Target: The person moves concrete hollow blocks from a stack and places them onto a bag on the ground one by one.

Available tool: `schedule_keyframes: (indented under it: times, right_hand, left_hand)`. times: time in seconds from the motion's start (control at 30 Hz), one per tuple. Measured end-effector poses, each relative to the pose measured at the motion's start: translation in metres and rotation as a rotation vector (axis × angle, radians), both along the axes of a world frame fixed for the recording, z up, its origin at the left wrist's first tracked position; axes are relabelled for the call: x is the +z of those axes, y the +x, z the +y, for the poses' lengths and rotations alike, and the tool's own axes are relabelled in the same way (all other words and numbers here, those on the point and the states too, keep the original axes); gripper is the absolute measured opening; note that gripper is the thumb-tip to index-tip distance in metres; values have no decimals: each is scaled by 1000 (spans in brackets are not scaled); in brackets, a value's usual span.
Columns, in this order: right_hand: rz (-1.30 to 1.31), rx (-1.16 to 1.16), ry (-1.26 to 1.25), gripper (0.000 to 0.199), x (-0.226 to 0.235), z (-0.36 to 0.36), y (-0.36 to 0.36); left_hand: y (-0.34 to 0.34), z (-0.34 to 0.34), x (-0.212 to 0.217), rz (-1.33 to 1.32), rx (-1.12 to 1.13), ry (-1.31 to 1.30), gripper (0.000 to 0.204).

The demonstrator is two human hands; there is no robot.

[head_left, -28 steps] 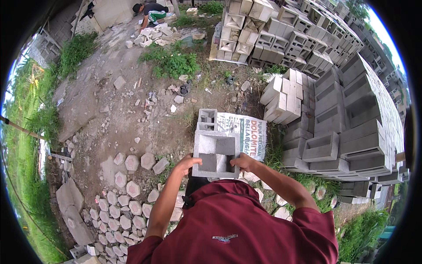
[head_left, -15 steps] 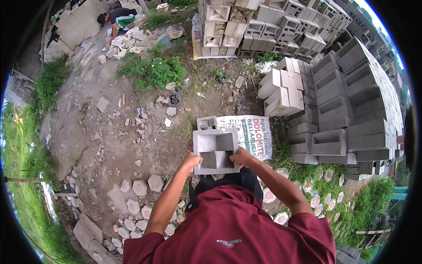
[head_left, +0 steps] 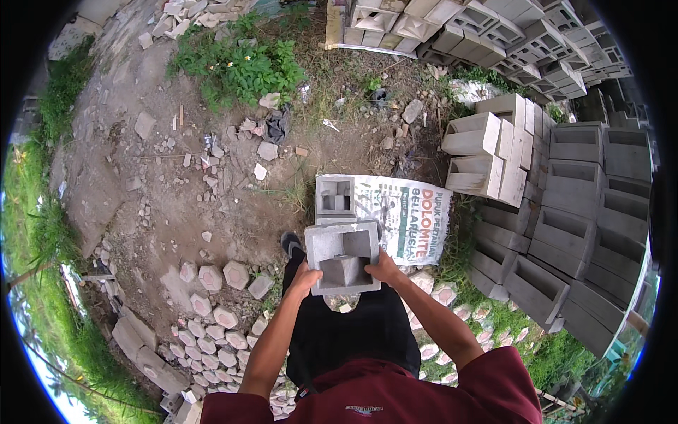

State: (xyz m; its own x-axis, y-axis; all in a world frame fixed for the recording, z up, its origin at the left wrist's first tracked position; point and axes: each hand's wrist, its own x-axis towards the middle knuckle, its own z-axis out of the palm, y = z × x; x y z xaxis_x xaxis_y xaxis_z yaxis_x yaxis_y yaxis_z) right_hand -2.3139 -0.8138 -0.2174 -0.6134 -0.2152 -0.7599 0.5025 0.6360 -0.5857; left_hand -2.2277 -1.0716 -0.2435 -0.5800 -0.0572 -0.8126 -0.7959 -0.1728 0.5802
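A grey concrete ventilation block (head_left: 345,270), a square frame with angled inner walls, is held in front of my body with its hollow face up. My left hand (head_left: 305,278) is closed on its left side, and my right hand (head_left: 383,270) grips the right side, thumbs over the rim. Just beyond it, a similar grey block (head_left: 342,186) lies on the left end of a white printed sack (head_left: 429,212) spread on the ground. The held block overlaps the sack's near edge in view; whether it touches anything below is hidden.
Stacked hollow concrete blocks (head_left: 567,187) rise at the right, with paler blocks (head_left: 500,145) beside them and another stack (head_left: 385,20) at the far side. Hexagonal pavers (head_left: 210,278) lie around my legs. A leafy plant (head_left: 247,74) and crumpled black plastic (head_left: 277,126) are ahead.
My view has tilted down toward my legs, and my left foot now shows. Both hands keep hold of the block, which sits slightly lower in view. The person at far left is out of view.
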Motion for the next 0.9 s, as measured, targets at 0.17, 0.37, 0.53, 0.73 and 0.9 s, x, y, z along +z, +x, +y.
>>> schedule_keyframes:
  times: [0.17,0.37,0.53,0.73,0.9]
  right_hand:
    - [-5,-130,-113,64,-120,-25,-69]
    - [-240,-195,38,54,-262,-58,-162]
    - [-253,-163,41,55,-370,-78,-200]
    - [-122,-96,138,79,-454,-61,-173]
    - [-45,-130,31,88,-489,-73,-125]
  left_hand:
    - [-94,-32,-106,-125,-165,66,68]
    - [-210,-52,-248,-131,-247,-27,53]
    - [-235,-73,-385,-160,-195,-78,45]
    - [-204,-61,-455,-186,-157,-20,55]
    - [-162,-78,-477,-133,-108,-64,62]
